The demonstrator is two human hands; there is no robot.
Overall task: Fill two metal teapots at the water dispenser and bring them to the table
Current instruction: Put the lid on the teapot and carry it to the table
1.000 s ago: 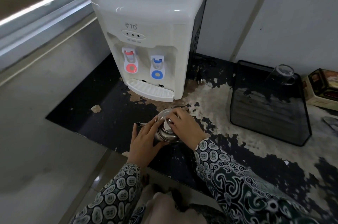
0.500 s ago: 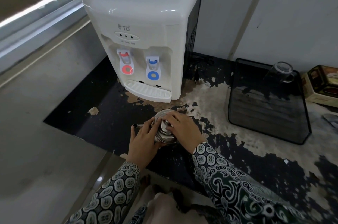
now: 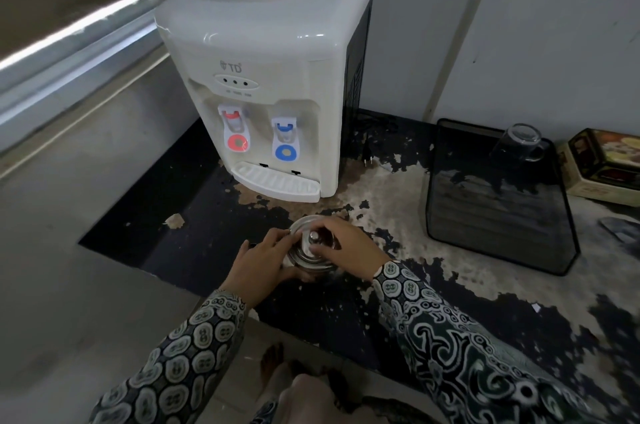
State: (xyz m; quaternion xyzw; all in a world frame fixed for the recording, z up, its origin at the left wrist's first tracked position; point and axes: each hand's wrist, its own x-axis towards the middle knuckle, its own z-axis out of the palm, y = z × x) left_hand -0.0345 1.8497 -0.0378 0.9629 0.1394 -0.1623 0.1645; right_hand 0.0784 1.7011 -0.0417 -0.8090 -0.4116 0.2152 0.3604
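Counter [image 3: 450, 302]: black, its surface badly peeled. On it: white water dispenser [image 3: 270, 77] at back left; metal teapot [image 3: 311, 259] in front; dark tray [image 3: 498, 202] to the right, patterned tin [image 3: 606, 167] beyond.

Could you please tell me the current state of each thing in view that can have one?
teapot: upright on the counter, lid on.
left hand: holds the teapot's side.
right hand: fingers at the lid knob.
red tap: not pressed.
blue tap: not pressed.
glass: upside down.
plug: unplugged, on the counter.
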